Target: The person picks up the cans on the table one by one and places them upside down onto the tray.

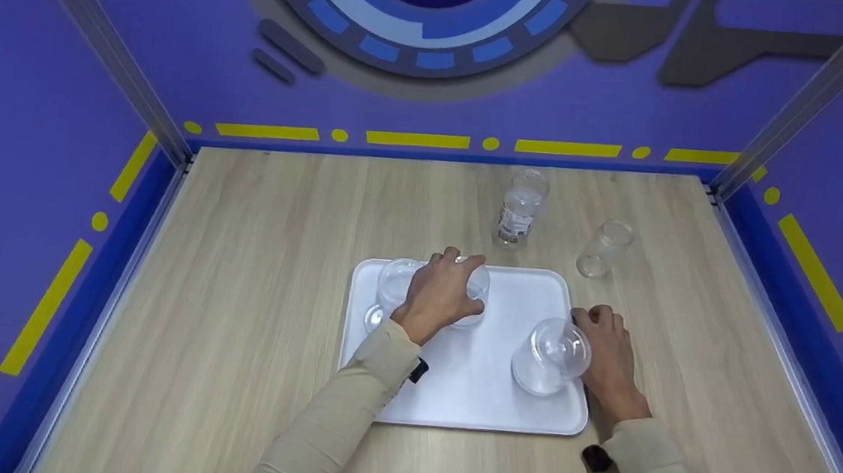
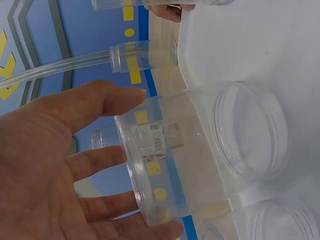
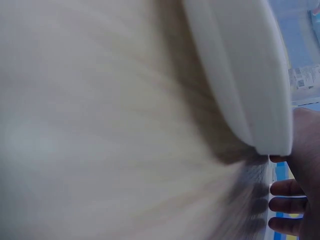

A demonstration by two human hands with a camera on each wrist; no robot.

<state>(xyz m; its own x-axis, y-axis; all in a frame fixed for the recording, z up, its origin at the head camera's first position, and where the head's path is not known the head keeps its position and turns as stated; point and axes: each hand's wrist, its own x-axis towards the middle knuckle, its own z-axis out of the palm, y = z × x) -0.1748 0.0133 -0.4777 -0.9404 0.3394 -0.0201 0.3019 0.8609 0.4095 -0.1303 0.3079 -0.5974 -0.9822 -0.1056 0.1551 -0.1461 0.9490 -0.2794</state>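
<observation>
One white tray (image 1: 468, 406) lay on the wooden table (image 1: 254, 253). I counted three clear jars in it: the left jar (image 1: 394, 283) by the far left corner, the middle jar (image 2: 195, 145) along the far edge, and the right jar (image 1: 549, 358) near the right edge. One labelled bottle (image 1: 520, 210) and one small clear vessel (image 1: 607, 243) stood on the table, past the tray's far edge and far right corner. The left hand (image 1: 436, 292) reached over the tray, thumb and fingers curved round the middle jar, gripping its upper end. The right hand (image 1: 608, 356) was lowered beside the tray's right edge, fingers bent; I couldn't tell whether it gripped that edge.
</observation>
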